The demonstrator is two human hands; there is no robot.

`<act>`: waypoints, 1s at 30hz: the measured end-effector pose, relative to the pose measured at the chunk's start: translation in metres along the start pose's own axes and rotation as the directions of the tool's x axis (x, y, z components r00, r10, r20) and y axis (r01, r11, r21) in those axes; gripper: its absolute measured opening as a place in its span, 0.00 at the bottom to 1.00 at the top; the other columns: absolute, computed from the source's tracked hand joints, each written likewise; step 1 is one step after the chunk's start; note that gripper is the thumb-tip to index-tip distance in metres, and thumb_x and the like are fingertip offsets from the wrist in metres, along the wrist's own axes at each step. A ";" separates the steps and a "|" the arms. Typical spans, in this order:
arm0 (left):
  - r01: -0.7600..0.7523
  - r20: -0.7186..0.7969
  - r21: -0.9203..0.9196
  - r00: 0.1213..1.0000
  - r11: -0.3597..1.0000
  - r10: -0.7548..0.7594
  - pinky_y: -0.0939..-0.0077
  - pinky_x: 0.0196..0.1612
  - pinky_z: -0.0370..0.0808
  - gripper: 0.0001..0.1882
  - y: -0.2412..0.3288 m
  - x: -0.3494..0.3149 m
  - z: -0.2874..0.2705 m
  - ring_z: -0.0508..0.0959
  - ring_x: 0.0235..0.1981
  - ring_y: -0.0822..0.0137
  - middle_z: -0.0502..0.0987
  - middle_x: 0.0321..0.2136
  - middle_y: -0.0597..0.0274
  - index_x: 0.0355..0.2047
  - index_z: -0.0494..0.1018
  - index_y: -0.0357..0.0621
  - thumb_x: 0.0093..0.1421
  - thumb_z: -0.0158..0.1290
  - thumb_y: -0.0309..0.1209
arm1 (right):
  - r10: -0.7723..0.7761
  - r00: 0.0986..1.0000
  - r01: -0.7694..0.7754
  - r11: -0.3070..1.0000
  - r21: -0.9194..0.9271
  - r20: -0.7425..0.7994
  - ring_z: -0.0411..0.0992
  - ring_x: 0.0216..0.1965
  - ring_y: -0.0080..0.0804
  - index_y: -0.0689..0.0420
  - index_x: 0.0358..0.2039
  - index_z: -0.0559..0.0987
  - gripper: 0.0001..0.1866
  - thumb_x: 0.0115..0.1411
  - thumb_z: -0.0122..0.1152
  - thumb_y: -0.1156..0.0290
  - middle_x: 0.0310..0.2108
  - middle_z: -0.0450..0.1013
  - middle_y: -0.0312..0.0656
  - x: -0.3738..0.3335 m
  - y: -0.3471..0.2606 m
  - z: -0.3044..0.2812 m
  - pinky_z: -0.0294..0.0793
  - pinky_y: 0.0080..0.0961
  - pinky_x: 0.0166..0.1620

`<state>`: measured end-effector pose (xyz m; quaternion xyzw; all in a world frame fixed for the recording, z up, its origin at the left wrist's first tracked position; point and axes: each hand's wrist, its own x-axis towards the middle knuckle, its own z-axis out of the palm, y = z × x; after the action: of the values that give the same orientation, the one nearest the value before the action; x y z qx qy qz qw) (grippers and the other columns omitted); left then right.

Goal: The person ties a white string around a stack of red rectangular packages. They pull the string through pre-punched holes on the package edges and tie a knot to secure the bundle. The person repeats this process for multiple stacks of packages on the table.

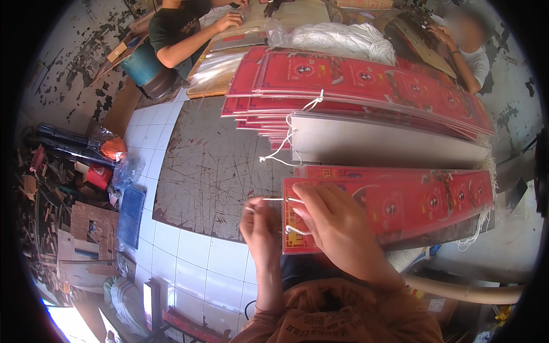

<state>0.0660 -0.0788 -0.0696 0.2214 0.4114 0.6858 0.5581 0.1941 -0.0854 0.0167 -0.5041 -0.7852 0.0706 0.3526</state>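
A stack of long red printed boards point(412, 206) with a clear plastic covering lies before me, its short left end overhanging toward me. A white string point(273, 199) runs through two holes at that end. My left hand point(260, 228) is closed in a pinch on the string, just left of the board's edge. My right hand point(340, 228) rests over the board, its fingers closed around the string beside the holes; the fingertips are partly hidden. Behind, a grey-white board point(389, 140), seen from its plain side, has a knotted string loop point(277, 153) at its left end.
More red boards point(354, 74) are piled farther back, beside a heap of white strings point(343, 40). The scratched dark tabletop point(200, 166) spreads to the left. Two people work across the table, one point(183, 34) at far left, one point(466, 51) at far right. Scraps point(86, 228) lie left.
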 end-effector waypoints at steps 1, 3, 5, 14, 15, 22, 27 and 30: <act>-0.037 -0.098 -0.063 0.995 0.997 0.030 0.86 0.16 0.50 0.06 0.004 0.000 0.003 0.53 0.14 0.84 0.58 0.16 0.76 0.32 0.67 0.40 0.63 0.43 0.29 | 0.017 1.000 -0.017 0.999 0.031 -0.008 0.70 0.31 0.39 0.62 0.41 0.71 0.15 0.51 0.58 0.77 0.29 0.70 0.43 -0.002 0.001 -0.001 0.70 0.32 0.34; -0.156 -0.204 -0.176 0.972 0.972 0.119 0.84 0.13 0.45 0.07 0.006 0.004 -0.005 0.48 0.12 0.83 0.51 0.14 0.76 0.30 0.66 0.42 0.64 0.42 0.31 | 0.054 0.998 -0.052 0.994 0.094 -0.025 0.71 0.30 0.41 0.62 0.43 0.70 0.15 0.54 0.56 0.76 0.30 0.71 0.46 -0.007 0.003 -0.002 0.70 0.33 0.34; -0.240 -0.273 -0.175 0.944 0.955 0.187 0.85 0.13 0.44 0.07 0.010 0.006 -0.016 0.48 0.12 0.84 0.51 0.14 0.76 0.29 0.65 0.43 0.63 0.42 0.31 | 0.084 0.996 -0.079 0.989 0.125 -0.036 0.71 0.31 0.41 0.62 0.43 0.70 0.15 0.54 0.56 0.76 0.30 0.72 0.46 -0.011 0.007 -0.003 0.71 0.32 0.34; -0.561 0.058 0.340 0.813 0.755 0.579 0.88 0.20 0.53 0.11 0.033 -0.051 0.006 0.57 0.16 0.84 0.62 0.17 0.73 0.31 0.64 0.38 0.61 0.48 0.34 | -0.212 0.957 0.264 0.918 0.296 -0.196 0.72 0.32 0.35 0.62 0.37 0.77 0.17 0.43 0.64 0.79 0.33 0.74 0.41 -0.008 -0.014 -0.002 0.72 0.28 0.34; -0.558 0.106 0.326 0.824 0.763 0.557 0.87 0.25 0.58 0.10 0.032 -0.057 0.010 0.60 0.20 0.81 0.64 0.19 0.70 0.31 0.65 0.37 0.60 0.49 0.32 | -0.238 0.954 0.287 0.902 0.322 -0.183 0.72 0.32 0.33 0.62 0.37 0.77 0.18 0.42 0.64 0.79 0.33 0.74 0.40 -0.012 -0.017 0.000 0.72 0.27 0.33; -0.483 0.128 0.223 0.876 0.847 0.466 0.83 0.33 0.63 0.14 0.029 -0.060 0.019 0.64 0.30 0.77 0.65 0.35 0.61 0.38 0.64 0.35 0.65 0.37 0.35 | -0.165 0.948 0.257 0.901 0.349 -0.273 0.73 0.29 0.30 0.62 0.32 0.79 0.16 0.38 0.67 0.81 0.30 0.75 0.40 -0.021 -0.016 0.010 0.72 0.22 0.30; -0.456 0.173 0.099 0.883 0.884 0.436 0.73 0.48 0.61 0.18 0.022 -0.065 0.023 0.64 0.44 0.70 0.63 0.43 0.56 0.43 0.64 0.37 0.64 0.32 0.37 | -0.141 0.933 0.263 0.894 0.362 -0.330 0.73 0.29 0.31 0.61 0.30 0.78 0.15 0.37 0.68 0.80 0.30 0.75 0.39 -0.024 -0.019 0.016 0.72 0.22 0.31; -0.499 0.235 0.141 0.856 0.855 0.461 0.69 0.52 0.60 0.20 0.020 -0.063 0.020 0.63 0.48 0.66 0.62 0.46 0.54 0.44 0.66 0.39 0.63 0.30 0.39 | -0.108 0.941 0.239 0.883 0.403 -0.321 0.73 0.29 0.31 0.60 0.30 0.79 0.15 0.37 0.68 0.79 0.30 0.75 0.37 -0.024 -0.023 0.016 0.71 0.23 0.31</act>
<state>0.0867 -0.1331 -0.0322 0.4367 0.3524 0.7348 0.3810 0.1726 -0.1130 0.0038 -0.3441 -0.7314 0.1381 0.5723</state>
